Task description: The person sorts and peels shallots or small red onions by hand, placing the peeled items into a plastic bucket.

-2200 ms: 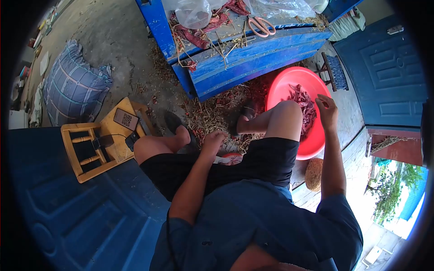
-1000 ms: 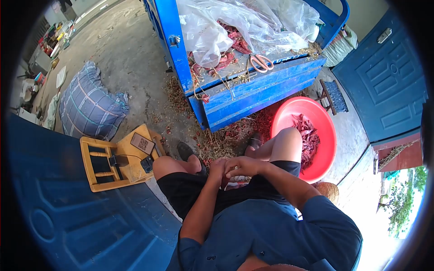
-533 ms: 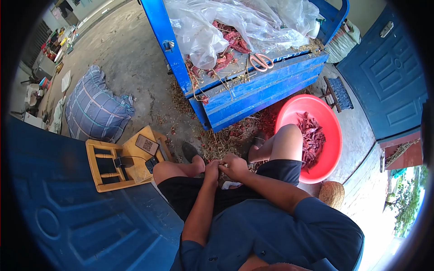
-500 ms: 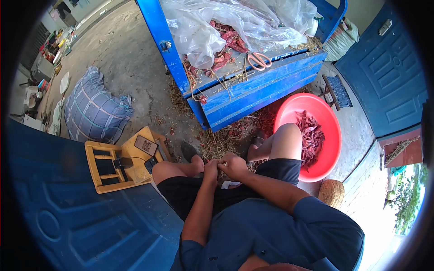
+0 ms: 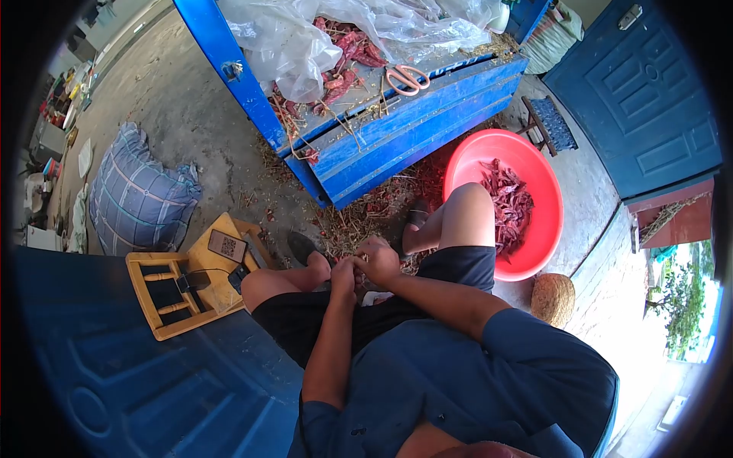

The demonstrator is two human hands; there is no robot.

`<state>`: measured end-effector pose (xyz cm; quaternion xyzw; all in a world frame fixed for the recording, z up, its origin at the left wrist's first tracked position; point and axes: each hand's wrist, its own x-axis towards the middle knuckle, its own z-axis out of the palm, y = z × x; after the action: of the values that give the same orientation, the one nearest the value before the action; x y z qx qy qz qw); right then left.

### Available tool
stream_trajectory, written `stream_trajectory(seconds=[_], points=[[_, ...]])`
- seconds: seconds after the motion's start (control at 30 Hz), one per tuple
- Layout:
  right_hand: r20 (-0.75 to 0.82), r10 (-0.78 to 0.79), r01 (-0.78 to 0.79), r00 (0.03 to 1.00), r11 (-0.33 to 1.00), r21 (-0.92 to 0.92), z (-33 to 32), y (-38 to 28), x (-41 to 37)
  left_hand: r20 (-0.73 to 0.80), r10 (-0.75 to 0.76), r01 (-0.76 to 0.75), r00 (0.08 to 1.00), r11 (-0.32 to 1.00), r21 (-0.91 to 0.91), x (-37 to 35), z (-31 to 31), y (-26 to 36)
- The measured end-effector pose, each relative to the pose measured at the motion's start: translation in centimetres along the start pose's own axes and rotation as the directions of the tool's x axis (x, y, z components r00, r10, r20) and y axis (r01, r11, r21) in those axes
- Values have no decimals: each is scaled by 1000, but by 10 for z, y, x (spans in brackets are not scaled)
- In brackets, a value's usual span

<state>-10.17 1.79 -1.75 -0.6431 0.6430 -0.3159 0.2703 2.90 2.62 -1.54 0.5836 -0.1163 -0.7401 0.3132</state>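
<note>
My left hand (image 5: pixel 344 276) and my right hand (image 5: pixel 379 263) meet above my lap, fingers closed and touching. Whatever lies between them is too small or hidden to make out. Beyond them, plant debris (image 5: pixel 359 221) litters the ground. Dark red dried chillies (image 5: pixel 510 208) lie in a red basin (image 5: pixel 548 221) beside my right knee. More red chillies (image 5: pixel 347 53) are on the blue cart bed (image 5: pixel 412 126), partly under clear plastic sheeting (image 5: pixel 294 65). Pink-handled scissors (image 5: pixel 407 79) rest near the cart's edge.
A wooden chair (image 5: pixel 145 294) with a phone (image 5: pixel 227 246) on it stands at left, near a plaid sack (image 5: pixel 141 195). At right are a small stool (image 5: pixel 551 126), a woven round seat (image 5: pixel 553 299) and a blue door (image 5: pixel 649 99).
The view has shifted, so the cart, basin and chair sit further left in the picture. My hands remain together, with the right one slightly more raised over the left.
</note>
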Motion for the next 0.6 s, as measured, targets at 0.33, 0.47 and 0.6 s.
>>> stream_trajectory(seconds=[0.33,0.47,0.6], points=[[393,135,-361,910,724,588,-8,12,26,25,90,-85,996,986,-142,-1,10,3],[557,320,-642,767,383,664,-12,23,27,81,72,-62,994,991,-119,11,15,-1],[570,380,-675,729,535,508,-43,31,46,131,57,-43,990,993,-106,10,22,2]])
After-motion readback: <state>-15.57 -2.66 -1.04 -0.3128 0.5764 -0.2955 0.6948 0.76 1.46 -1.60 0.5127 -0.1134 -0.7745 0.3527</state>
